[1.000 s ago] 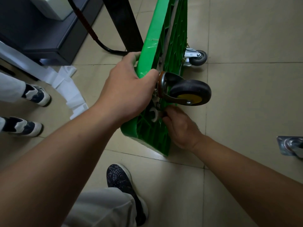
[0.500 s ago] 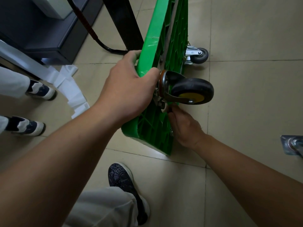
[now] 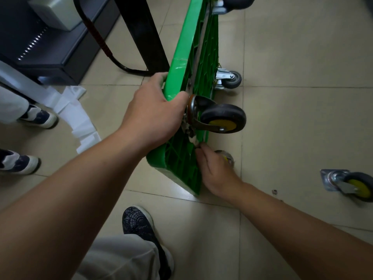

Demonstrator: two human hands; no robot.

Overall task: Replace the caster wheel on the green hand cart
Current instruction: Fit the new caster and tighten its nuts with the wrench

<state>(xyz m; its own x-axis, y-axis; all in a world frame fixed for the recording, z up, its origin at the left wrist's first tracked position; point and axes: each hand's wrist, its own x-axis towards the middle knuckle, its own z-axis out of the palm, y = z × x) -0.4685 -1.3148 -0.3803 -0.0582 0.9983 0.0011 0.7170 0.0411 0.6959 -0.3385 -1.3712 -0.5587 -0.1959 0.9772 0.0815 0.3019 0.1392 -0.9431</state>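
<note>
The green hand cart (image 3: 189,63) stands tipped on its side edge, underside facing right. A black caster wheel with a yellow hub (image 3: 223,118) is on its near corner, on a rusty bracket. My left hand (image 3: 153,116) grips the cart's edge right beside that bracket. My right hand (image 3: 217,171) is just below the caster, fingers curled round a small tool (image 3: 225,156). A pale metal tip shows at the fingertips against the mounting plate. A second yellow-hub caster (image 3: 352,185) lies loose on the floor at right.
A small grey caster (image 3: 230,78) sits further along the cart. A black stand leg (image 3: 143,33) and a black-red hose (image 3: 96,35) are behind it. White paper (image 3: 78,114) lies left, near another person's shoes (image 3: 38,117). My own shoe (image 3: 139,223) is below.
My right hand has slid slightly down from the caster bracket, and a rounded grey tool end now shows past it. My left hand keeps the same grip.
</note>
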